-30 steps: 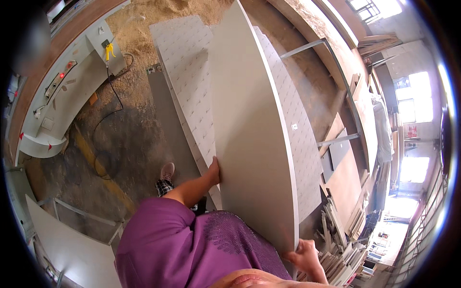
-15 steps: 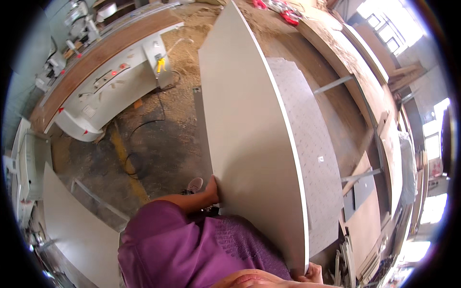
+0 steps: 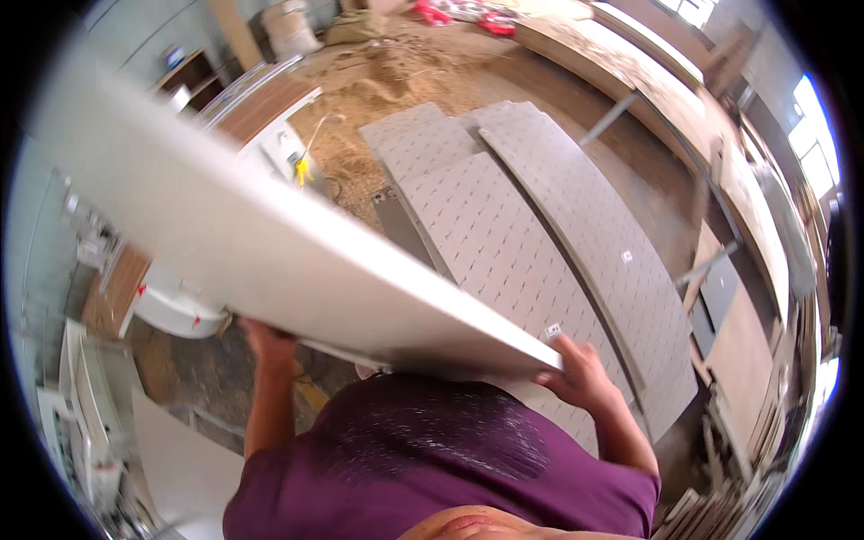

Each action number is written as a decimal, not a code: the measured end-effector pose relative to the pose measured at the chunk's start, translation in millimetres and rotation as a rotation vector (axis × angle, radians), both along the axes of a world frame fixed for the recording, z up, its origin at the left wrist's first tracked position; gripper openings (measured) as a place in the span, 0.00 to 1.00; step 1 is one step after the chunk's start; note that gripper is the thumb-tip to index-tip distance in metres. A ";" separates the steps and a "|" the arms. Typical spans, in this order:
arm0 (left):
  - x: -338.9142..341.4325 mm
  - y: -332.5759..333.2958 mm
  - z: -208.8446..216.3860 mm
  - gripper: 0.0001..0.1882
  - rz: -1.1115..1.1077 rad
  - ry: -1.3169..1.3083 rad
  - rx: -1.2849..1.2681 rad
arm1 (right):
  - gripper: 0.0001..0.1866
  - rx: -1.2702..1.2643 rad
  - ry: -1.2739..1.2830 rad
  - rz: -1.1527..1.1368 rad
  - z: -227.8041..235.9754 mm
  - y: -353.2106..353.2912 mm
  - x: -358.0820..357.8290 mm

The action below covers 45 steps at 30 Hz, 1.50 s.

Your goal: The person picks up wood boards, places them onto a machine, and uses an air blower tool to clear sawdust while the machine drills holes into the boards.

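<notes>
One pale board [image 3: 279, 279] between my left hand [image 3: 267, 340] and my right hand [image 3: 583, 373]

I hold the pale board tilted in front of me, its white edge slanting from the far left to the near right. My left hand is closed about its near edge, over toward the left; some of the fingers are blurred or hidden, so I cannot tell how each one lies. My right hand grips the near right corner, fingers and thumb bunched around it. The board passes close in front of my purple shirt [image 3: 432, 468]; I cannot tell whether the two touch.

Beyond the board, patterned sheets [image 3: 477, 220] lie flat in overlapping layers, with a small white label [image 3: 553, 331] just beside my right hand. A long sheet [image 3: 576, 216] of the same kind lies to their right.

To the far left, the board partly covers a brown-topped bench [image 3: 270, 106], where a yellow air gun [image 3: 301, 171] hangs at the end. Sawdust [image 3: 396, 85] is spread across the far floor. A pale panel [image 3: 184, 463] stands at the near left.

On the right, a metal frame [image 3: 679, 144] runs alongside long dusty boards [image 3: 603, 58]. Nearer on that side, grey panels [image 3: 717, 292] rest on a tan sheet [image 3: 747, 342], and narrow strips [image 3: 733, 436] are heaped at the near right.
</notes>
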State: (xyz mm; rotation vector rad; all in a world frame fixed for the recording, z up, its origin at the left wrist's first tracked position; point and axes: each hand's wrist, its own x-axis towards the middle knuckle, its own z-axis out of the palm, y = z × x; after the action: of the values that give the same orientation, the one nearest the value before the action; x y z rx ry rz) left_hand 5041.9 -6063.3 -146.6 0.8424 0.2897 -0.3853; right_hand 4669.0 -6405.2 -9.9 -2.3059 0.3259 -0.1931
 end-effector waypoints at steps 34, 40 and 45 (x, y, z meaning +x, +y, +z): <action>462.0 138.3 205.2 0.29 1.162 -0.775 1.843 | 0.37 1.544 -0.687 -0.021 -60.0 32.7 817.3; 578.7 60.6 181.7 0.39 0.624 -0.550 2.266 | 0.48 1.828 -0.367 -0.316 -175.8 21.5 867.9; 681.1 41.1 113.8 0.40 0.167 -0.573 2.344 | 0.51 1.837 -0.035 -0.630 -227.6 52.8 893.9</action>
State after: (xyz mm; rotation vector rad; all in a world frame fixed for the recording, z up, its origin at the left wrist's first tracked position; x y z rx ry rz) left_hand 5723.0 -6022.2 -32.8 3.0922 0.1493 0.6572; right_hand 5562.8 -6352.3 -237.5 -0.3525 0.7605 -0.1259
